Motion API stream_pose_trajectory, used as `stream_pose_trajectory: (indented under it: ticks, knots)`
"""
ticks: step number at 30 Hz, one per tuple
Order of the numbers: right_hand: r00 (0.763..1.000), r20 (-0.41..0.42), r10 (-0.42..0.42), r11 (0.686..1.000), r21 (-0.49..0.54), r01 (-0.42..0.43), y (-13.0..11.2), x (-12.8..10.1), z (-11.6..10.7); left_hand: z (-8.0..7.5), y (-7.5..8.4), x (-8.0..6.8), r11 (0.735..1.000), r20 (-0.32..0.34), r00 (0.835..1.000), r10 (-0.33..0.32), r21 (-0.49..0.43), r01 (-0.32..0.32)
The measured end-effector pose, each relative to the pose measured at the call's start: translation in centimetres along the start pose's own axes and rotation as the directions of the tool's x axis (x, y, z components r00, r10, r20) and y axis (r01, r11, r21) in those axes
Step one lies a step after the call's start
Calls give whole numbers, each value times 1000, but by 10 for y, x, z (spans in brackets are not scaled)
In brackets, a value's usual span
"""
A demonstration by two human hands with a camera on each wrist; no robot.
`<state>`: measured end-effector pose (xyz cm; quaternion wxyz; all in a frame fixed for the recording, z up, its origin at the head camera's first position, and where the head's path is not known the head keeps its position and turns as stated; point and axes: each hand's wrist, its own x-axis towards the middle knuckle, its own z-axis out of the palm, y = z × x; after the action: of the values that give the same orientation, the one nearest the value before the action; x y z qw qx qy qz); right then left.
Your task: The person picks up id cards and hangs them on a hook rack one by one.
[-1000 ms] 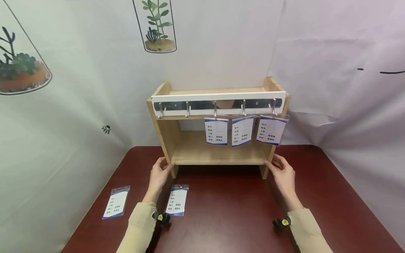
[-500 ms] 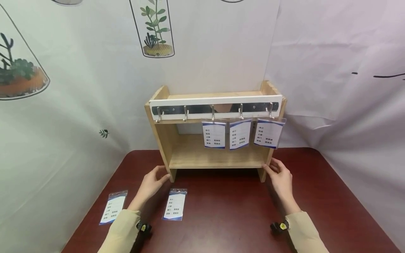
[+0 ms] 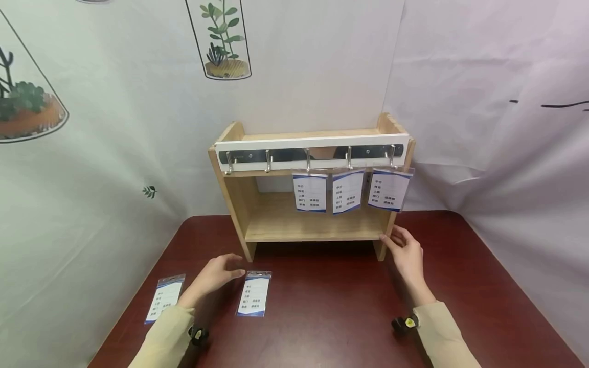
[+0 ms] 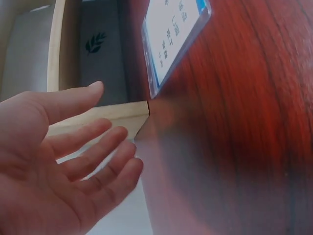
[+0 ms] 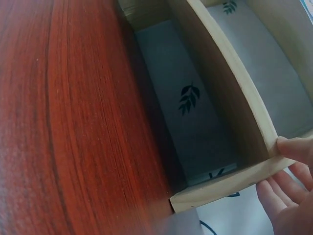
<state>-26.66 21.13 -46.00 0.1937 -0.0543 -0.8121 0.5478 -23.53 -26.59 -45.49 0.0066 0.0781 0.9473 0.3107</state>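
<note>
A small wooden shelf (image 3: 313,227) stands on the dark red table, with a white hook rail (image 3: 287,156) across its upper front. Three badge holders, a left one (image 3: 310,193), a middle one (image 3: 347,191) and a right one (image 3: 390,190), hang below the hooks on the rail's right part. My right hand (image 3: 409,258) pinches the shelf's right side panel (image 5: 230,183) low down, thumb in front and fingers outside. My left hand (image 3: 212,275) is off the shelf, fingers loosely bent and holding nothing. Just right of its fingertips lies a badge holder (image 3: 254,295) on the table.
Another badge holder (image 3: 164,298) lies farther left on the table (image 3: 317,317), partly behind the left sleeve. A pale backdrop (image 3: 322,61) with printed plants hangs behind and beside the table. The two leftmost hooks carry no badge holder.
My left hand has let go of the shelf's left side and moved down and left, toward the near badge holder. My right hand has stayed on the right panel.
</note>
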Motion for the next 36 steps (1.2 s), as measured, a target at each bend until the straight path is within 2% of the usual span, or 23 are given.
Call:
stream_pose_trajectory:
  ticks: [5,11,17,24,36]
  knots:
    - [1000,-1,5,1000,3,-5,-1,0,0,3,4,2,998,68,997,47,38,-50]
    - [1000,7,11,1000,18,-11,-5,1,1,9,8,6,996,116,991,64,59,-71]
    - [1000,8,25,1000,-7,-25,-5,0,-1,16,5,11,994,119,991,67,83,-77]
    - [999,23,30,1000,-1,-30,-4,0,-1,18,-1,10,989,116,988,102,98,-113]
    - [999,26,22,1000,10,-22,-3,1,-3,19,-1,12,989,140,985,98,95,-112]
